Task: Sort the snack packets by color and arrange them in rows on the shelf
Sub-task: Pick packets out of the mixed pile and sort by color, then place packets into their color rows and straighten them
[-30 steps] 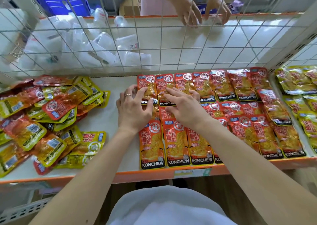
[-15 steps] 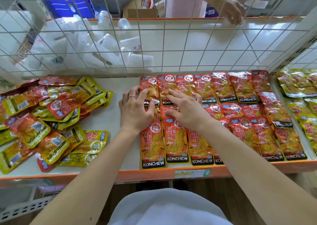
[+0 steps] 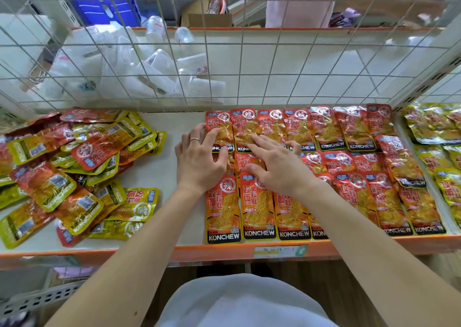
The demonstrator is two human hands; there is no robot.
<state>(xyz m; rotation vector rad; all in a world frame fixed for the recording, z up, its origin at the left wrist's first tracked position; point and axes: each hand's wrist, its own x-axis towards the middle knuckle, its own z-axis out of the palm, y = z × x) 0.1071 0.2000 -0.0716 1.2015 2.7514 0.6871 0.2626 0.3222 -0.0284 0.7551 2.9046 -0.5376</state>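
Both hands lie flat, fingers spread, on the left end of the glossy red foil snack packets. These sit in 3 overlapping rows stepping back from the shelf's orange front edge, each long axis square to that edge. The left hand presses the end column and the right hand its neighbours; neither grip encloses anything. The loose heap of red and yellow packets lies further left along that edge, at all angles. The left hand is nearer, and each packet will likely need turning square.
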